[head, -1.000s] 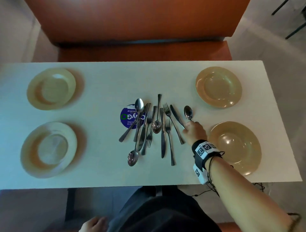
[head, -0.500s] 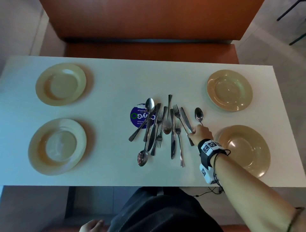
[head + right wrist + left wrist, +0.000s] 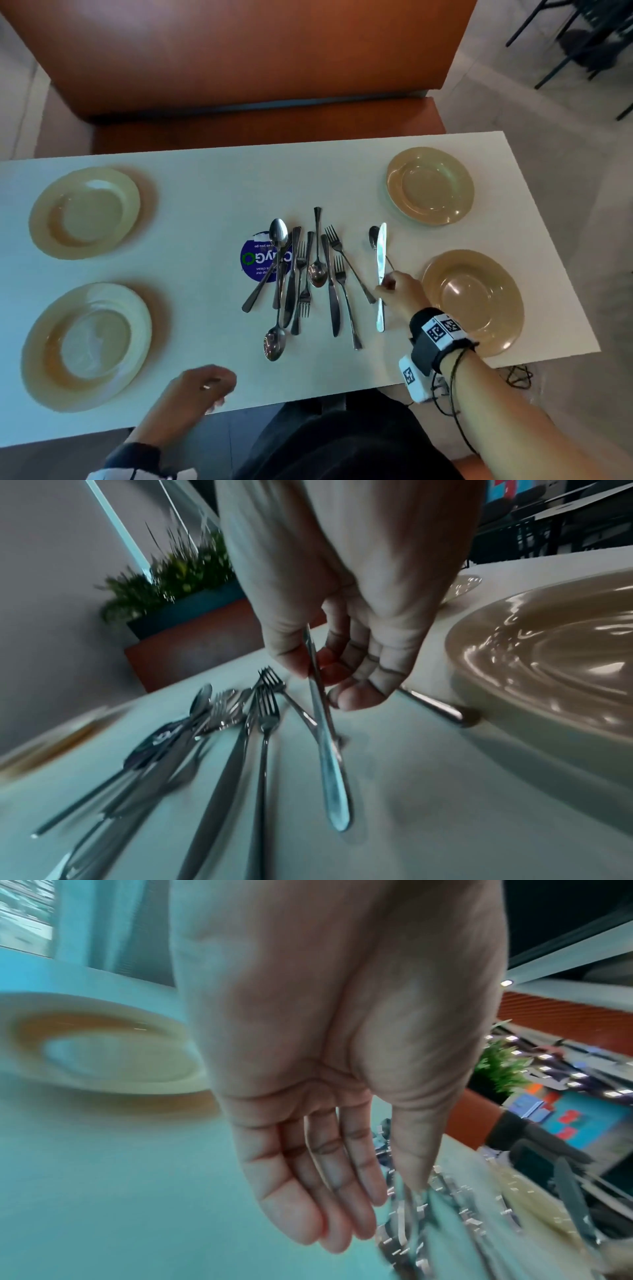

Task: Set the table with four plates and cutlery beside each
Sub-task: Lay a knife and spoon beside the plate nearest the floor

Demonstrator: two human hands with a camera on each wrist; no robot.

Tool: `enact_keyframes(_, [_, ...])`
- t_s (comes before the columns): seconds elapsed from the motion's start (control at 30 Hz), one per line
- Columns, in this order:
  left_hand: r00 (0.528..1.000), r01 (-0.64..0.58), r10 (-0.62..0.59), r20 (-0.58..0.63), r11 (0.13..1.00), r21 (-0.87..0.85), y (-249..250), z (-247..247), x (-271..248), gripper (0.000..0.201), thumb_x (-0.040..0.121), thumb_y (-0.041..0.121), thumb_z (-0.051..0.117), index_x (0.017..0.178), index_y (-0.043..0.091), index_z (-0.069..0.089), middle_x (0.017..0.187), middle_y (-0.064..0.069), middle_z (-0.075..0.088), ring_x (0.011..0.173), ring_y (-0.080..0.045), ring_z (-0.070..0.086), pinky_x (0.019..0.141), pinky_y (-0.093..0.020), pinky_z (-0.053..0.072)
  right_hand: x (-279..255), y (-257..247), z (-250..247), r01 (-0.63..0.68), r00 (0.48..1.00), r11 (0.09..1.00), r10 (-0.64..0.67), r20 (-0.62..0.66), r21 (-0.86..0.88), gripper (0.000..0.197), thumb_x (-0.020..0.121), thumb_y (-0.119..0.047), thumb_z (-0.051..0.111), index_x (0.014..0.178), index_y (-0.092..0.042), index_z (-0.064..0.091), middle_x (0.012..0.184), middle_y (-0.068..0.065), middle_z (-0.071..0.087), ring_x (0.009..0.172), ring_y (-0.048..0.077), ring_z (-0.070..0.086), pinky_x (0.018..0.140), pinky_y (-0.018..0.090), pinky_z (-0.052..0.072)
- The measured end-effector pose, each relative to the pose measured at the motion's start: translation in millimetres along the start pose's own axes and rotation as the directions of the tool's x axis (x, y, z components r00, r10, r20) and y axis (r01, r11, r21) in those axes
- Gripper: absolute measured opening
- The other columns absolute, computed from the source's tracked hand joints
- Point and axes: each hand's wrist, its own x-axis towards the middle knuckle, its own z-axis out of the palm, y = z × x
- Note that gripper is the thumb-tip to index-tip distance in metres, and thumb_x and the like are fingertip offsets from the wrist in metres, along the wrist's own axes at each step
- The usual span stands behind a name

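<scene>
Four tan plates stand on the white table (image 3: 205, 192): far left (image 3: 84, 212), near left (image 3: 85, 346), far right (image 3: 430, 185) and near right (image 3: 472, 301). A loose pile of forks, knives and spoons (image 3: 308, 274) lies in the middle. My right hand (image 3: 385, 286) pinches a knife (image 3: 381, 260) by its middle, lifted off the table between the pile and the near right plate. In the right wrist view thumb and forefinger of that hand (image 3: 313, 669) pinch the knife (image 3: 329, 750). A spoon (image 3: 374, 236) lies just beyond it. My left hand (image 3: 205, 387) hovers empty over the near table edge, fingers (image 3: 325, 1204) straight.
A round blue sticker (image 3: 257, 260) lies under the pile's left side. An orange bench seat (image 3: 267, 126) runs along the far side of the table. Dark chair legs (image 3: 565, 51) stand on the floor at the far right. Bare tabletop lies between plates and pile.
My right hand has picked a knife out of the pile's right edge and raised it. My left hand has come up from below the table edge to above the tabletop.
</scene>
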Motion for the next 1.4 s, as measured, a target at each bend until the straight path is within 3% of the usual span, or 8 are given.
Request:
enact_keyframes(0.1, [0.990,-0.126,0.126,-0.059,0.992,0.009,64.0,11.9,27.5,0.012,0.092,0.019,0.064,0.087,0.026,0.074,0.081,0.003,0.075,0.071,-0.017,0.070,0.073,-0.035,0.057,-14.1,16.8,-12.6,0.033,0.999,0.980,-0.034,0.000,0.194,0.007,0.084,-0.015,0.065,0.078,-0.012,0.062,0.075,0.004,0.065,0.074,0.025,0.065,0.081,0.045,0.059])
enact_keyframes(0.23, [0.969,-0.246,0.245,-0.028,0.969,-0.004,149.4,57.2,61.3,0.011,0.094,0.019,0.060,0.096,0.019,0.071,0.085,0.000,0.074,0.073,-0.014,0.070,0.073,-0.032,0.058,-36.7,42.0,-41.5,-0.043,0.991,0.870,-0.023,0.129,0.491,0.006,0.089,-0.008,0.066,0.085,-0.007,0.062,0.087,0.014,0.064,0.081,0.030,0.068,0.082,0.054,0.059])
enact_keyframes(0.53, [0.972,-0.167,0.184,-0.145,0.979,0.119,252.7,178.6,137.3,0.007,0.082,0.029,0.060,0.078,0.029,0.067,0.069,0.003,0.073,0.063,-0.013,0.070,0.076,-0.037,0.059,-73.1,125.7,-127.6,-0.047,0.976,0.874,-0.063,0.210,0.483,0.010,0.092,-0.016,0.065,0.096,-0.007,0.067,0.088,0.011,0.065,0.078,0.023,0.067,0.073,0.028,0.059])
enact_keyframes(0.77, [0.917,0.046,0.077,-0.391,0.954,0.297,289.4,231.3,170.7,0.029,0.082,0.041,0.062,0.067,0.017,0.070,0.067,-0.006,0.066,0.064,-0.026,0.059,0.061,-0.028,0.044,-61.5,200.9,-181.3,0.012,0.993,0.909,-0.060,0.102,0.417,0.008,0.092,-0.024,0.066,0.097,-0.020,0.071,0.086,-0.001,0.068,0.073,0.009,0.065,0.068,0.021,0.055])
enact_keyframes(0.9, [0.879,0.140,0.045,-0.474,0.927,0.348,303.0,245.3,183.4,0.026,0.083,0.029,0.064,0.084,0.005,0.074,0.090,-0.018,0.070,0.086,-0.033,0.062,0.073,-0.033,0.045,-37.0,226.6,-196.8,-0.016,1.000,0.917,0.019,-0.004,0.398,0.019,0.090,-0.021,0.068,0.108,-0.016,0.073,0.093,-0.003,0.069,0.076,0.011,0.067,0.070,0.022,0.057])
enact_keyframes(1.07, [0.896,0.176,-0.008,-0.444,0.924,0.338,306.3,246.9,199.3,0.023,0.077,0.021,0.066,0.070,0.000,0.072,0.078,-0.020,0.072,0.079,-0.034,0.068,0.072,-0.036,0.052,2.1,248.1,-206.8,-0.062,0.989,0.921,0.109,-0.101,0.384,0.023,0.088,-0.020,0.070,0.110,-0.014,0.073,0.094,-0.004,0.068,0.088,0.016,0.067,0.092,0.038,0.056])
enact_keyframes(1.3, [0.917,0.183,-0.046,-0.397,0.931,0.317,307.5,238.9,201.1,0.024,0.084,0.020,0.065,0.077,-0.001,0.072,0.079,-0.017,0.067,0.084,-0.034,0.063,0.076,-0.035,0.048,40.9,255.5,-203.8,-0.176,0.970,0.929,0.221,-0.105,0.326,0.019,0.084,-0.018,0.073,0.103,-0.018,0.077,0.091,-0.002,0.071,0.092,0.020,0.069,0.093,0.040,0.056])
enact_keyframes(1.4, [0.922,0.162,-0.063,-0.382,0.959,0.233,305.2,234.7,200.5,0.021,0.082,0.020,0.063,0.065,0.011,0.070,0.070,-0.011,0.069,0.080,-0.030,0.065,0.075,-0.035,0.052,50.2,256.3,-198.8,-0.230,0.958,0.915,0.273,-0.087,0.332,0.020,0.080,-0.018,0.077,0.100,-0.020,0.077,0.095,0.001,0.074,0.089,0.021,0.070,0.092,0.040,0.057])
